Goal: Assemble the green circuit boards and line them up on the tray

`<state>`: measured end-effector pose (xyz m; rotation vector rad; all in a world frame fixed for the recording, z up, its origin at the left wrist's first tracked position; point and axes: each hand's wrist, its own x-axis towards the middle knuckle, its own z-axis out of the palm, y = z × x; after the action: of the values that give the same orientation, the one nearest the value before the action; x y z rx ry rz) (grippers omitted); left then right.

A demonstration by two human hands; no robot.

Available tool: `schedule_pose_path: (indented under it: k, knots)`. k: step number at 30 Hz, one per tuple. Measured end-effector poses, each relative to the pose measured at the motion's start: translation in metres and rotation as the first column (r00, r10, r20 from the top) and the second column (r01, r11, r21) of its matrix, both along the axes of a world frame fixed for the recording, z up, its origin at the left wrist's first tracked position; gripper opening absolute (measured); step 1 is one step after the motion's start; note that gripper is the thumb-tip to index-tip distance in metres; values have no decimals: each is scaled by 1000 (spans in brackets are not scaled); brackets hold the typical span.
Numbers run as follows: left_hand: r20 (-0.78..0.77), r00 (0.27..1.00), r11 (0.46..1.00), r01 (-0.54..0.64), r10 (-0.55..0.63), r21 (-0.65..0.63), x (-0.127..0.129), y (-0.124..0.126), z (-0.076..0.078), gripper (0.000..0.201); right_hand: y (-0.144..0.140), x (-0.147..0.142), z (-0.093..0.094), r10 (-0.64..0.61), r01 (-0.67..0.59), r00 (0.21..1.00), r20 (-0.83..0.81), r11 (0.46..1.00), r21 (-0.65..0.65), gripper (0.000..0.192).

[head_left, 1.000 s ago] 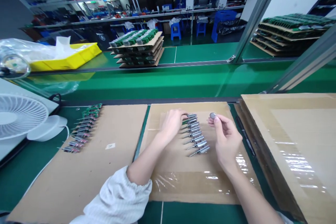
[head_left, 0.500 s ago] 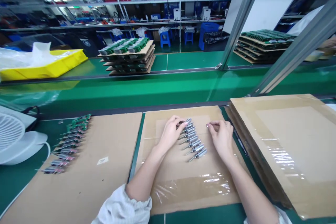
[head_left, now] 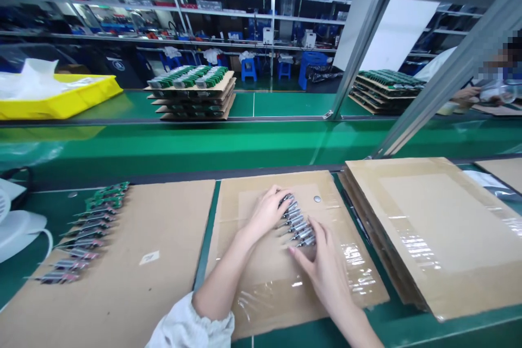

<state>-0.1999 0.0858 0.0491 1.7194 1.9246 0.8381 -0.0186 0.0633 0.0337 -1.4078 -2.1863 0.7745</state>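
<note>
A slanting row of small silver cylinders with thin pins (head_left: 297, 224) lies on a taped cardboard sheet (head_left: 281, 304) in front of me. At the row's far end is my left hand (head_left: 267, 212), its thumb and bent fingers closed around the last cylinders. My right hand (head_left: 326, 261) is at the near end, thumb and fingers apart on either side of the lowest cylinders; whether it presses on them I cannot tell. A small round metal disc (head_left: 317, 199) lies on the cardboard, right of the row's far end.
Left of me, another cardboard sheet (head_left: 163, 212) carries a row of similar parts with green boards (head_left: 108, 196). A white fan (head_left: 24, 234) stands beside it. Stacked cardboard (head_left: 432, 217) is at right. Beyond are a yellow bin (head_left: 81, 95), layered board stacks (head_left: 196, 89) and a metal post (head_left: 354, 60).
My right hand has left the small disc and moved down and left to the row's near end. The disc now lies on the cardboard. My left hand stays at the far end.
</note>
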Motion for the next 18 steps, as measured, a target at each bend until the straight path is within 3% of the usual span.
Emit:
schedule_pose_path:
  k: [2, 5, 10, 12, 14, 18]
  knots:
    - [-32, 999, 999, -17, 16, -50, 0, -1, 7, 29, 13, 5, 2, 122, -125, 990, -74, 991, -45, 54]
    - [-76, 995, 989, -71, 61, -129, 4, -5, 16, 27, 38, 21, 10, 310, -329, 941, -137, 932, -149, 58]
    - [-112, 986, 964, -147, 125, -222, 15, -23, 21, 30, 70, 41, 22, 447, -474, 880, -161, 845, -247, 61]
    - [-104, 988, 960, -135, 112, -244, 14, -32, 20, 33, 75, 44, 23, 470, -498, 867, -165, 823, -274, 62]
    - [-81, 993, 962, -109, 91, -252, 10, -40, 19, 41, 75, 44, 23, 450, -470, 883, -135, 835, -288, 69]
    - [-2, 1000, 983, 14, -15, -186, -1, -43, 10, 90, 60, 33, 18, 328, -317, 944, 17, 924, -215, 101]
